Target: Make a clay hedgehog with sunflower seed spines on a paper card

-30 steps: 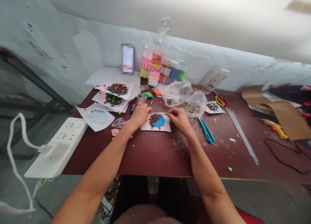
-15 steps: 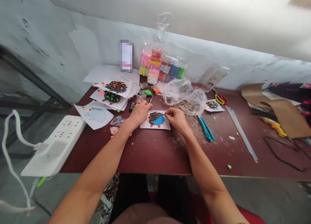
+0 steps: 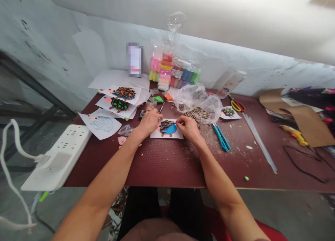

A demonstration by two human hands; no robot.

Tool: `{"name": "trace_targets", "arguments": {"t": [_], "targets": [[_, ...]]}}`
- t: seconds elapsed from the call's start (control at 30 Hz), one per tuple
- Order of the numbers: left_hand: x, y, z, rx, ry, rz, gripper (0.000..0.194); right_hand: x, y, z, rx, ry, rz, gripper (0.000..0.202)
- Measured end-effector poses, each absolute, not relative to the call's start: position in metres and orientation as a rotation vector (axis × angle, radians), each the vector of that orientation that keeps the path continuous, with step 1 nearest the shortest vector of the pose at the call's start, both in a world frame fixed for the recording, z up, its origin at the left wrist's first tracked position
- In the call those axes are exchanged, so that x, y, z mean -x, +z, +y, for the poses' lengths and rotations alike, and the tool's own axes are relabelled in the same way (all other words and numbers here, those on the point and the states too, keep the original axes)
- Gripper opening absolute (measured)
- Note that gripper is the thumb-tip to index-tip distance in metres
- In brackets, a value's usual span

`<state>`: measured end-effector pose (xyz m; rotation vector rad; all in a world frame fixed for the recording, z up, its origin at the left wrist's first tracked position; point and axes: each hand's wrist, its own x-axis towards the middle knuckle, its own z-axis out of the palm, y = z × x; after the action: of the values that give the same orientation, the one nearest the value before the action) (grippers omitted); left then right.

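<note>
Hedgehog card (image 3: 170, 130) is lying flat on the dark red table (image 3: 162, 169), right between the person's two hands. Dark striped seeds cover the upper left of the body, and plain blue shows on the lower right, with little brown feet underneath.

The left hand (image 3: 151, 121) is at the card's upper left edge, fingers bent and close to the paper; can't tell if they're gripping it or just resting there. The right hand (image 3: 187, 127) is over at the right edge with thumb and fingertips pinched together. Might be a seed in that pinch, but it's honestly too small to make out.

Just behind the right hand there's a clear plastic bag (image 3: 214, 106) with a heap of loose seeds (image 3: 198, 112) at its mouth, and a teal cutter (image 3: 221, 138) lies to the right of that hand. Over on the left, an orange-dotted hedgehog (image 3: 125, 92) and a green-dotted one (image 3: 119, 104) sit on stacked sheets, with a blue line drawing (image 3: 102, 123) nearer the person. Colourful clay packs (image 3: 165, 72) lean against the wall at the back.
</note>
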<state>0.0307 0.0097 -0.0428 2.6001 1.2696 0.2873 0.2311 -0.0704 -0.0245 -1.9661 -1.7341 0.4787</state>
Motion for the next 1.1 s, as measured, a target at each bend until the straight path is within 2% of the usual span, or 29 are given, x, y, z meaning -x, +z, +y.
{"name": "trace_targets", "arguments": {"t": [0.67, 1.1], "targets": [[-0.030, -0.043, 0.008, -2.641, 0.285, 1.253, 0.034, -0.225, -0.020, -0.070, 2.089, 0.362, -1.942, 0.018], [-0.030, -0.041, 0.008, -2.647, 0.254, 1.245, 0.030, -0.236, -0.020, -0.071, 2.066, 0.256, -1.874, 0.016]]}}
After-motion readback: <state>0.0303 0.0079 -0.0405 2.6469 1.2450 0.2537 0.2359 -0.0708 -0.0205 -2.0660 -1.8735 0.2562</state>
